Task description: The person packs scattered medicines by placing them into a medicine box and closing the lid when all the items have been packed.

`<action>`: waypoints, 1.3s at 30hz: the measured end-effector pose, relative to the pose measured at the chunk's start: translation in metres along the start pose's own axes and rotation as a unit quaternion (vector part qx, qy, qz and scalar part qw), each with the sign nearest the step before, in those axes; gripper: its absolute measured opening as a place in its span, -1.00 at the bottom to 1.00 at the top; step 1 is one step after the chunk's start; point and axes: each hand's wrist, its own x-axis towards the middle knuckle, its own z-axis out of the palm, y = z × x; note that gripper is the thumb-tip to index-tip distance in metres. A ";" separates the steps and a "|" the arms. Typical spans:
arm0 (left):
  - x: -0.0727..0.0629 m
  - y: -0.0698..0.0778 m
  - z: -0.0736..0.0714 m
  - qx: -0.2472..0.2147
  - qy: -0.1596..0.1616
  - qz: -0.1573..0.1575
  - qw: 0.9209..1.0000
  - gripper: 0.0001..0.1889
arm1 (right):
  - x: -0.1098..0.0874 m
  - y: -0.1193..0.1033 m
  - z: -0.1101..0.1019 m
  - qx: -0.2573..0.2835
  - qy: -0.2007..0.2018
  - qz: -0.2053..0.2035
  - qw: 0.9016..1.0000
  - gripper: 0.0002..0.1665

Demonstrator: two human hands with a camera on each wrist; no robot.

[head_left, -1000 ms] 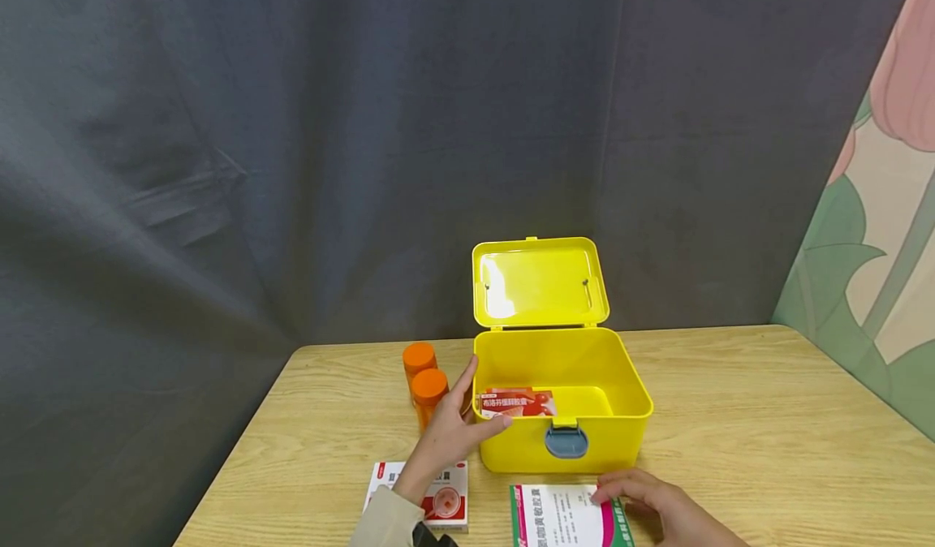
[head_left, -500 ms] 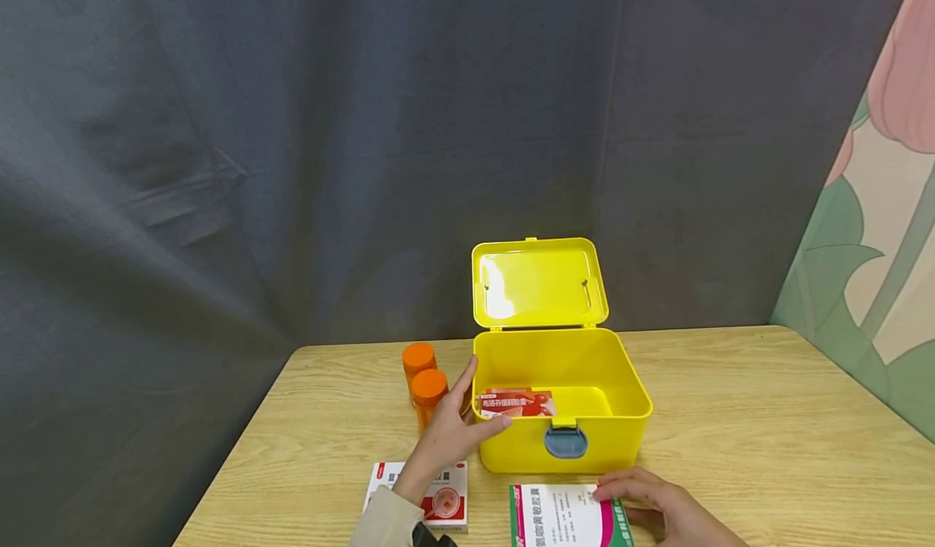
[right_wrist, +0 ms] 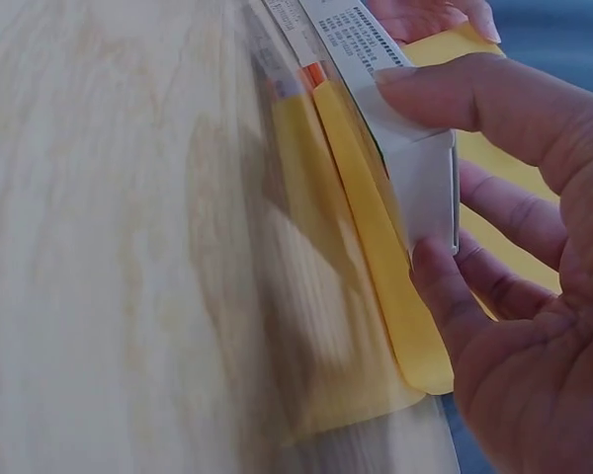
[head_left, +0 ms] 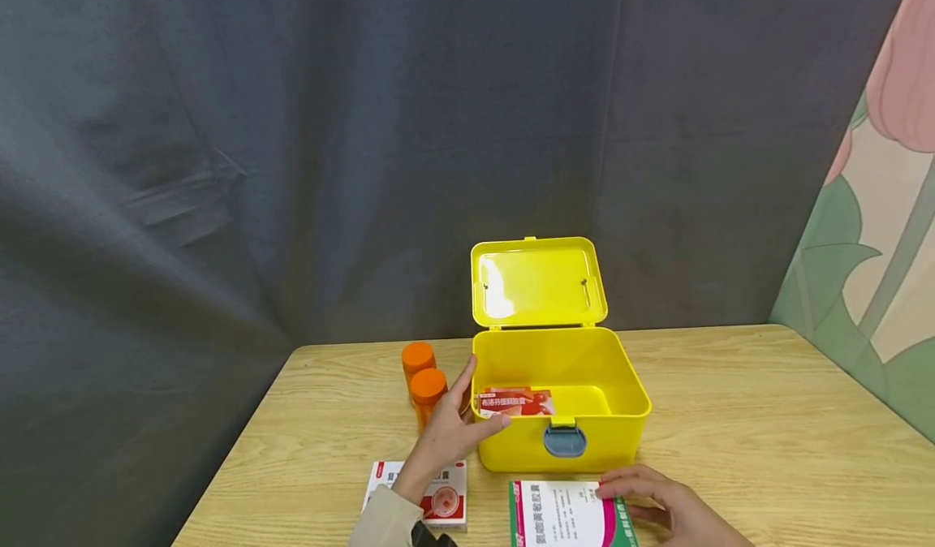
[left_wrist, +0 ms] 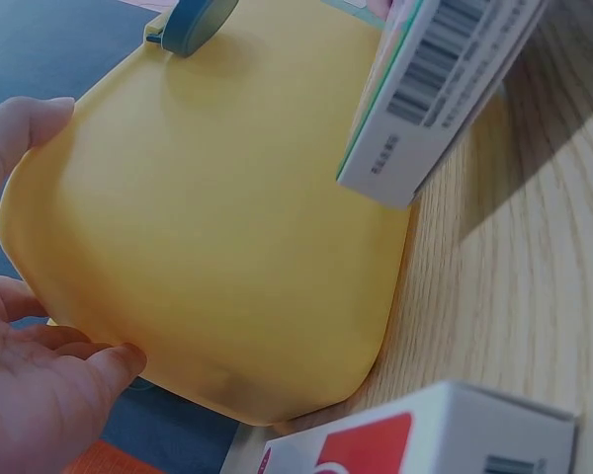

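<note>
An open yellow storage box with a grey-blue latch stands on the table, its lid tipped back. My left hand holds the box's front left corner, thumb at the front rim and fingers along the left side. In front of it, my right hand grips the right end of a white and green medicine carton. A gap and a shadow under this carton in the left wrist view show it raised off the table. Inside the box lies a red medicine carton; its lower part is hidden.
Two orange-capped bottles stand left of the box, partly behind my left hand. A white and red carton lies under my left forearm. The wooden table ends at a dark curtain.
The white and green carton has risen slightly in my right hand. My left hand keeps its place on the box.
</note>
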 end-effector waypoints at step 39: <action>0.000 -0.001 0.001 -0.010 0.003 -0.005 1.000 -0.01 | -0.021 -0.033 -0.006 -0.016 -0.018 -0.059 0.998 -0.41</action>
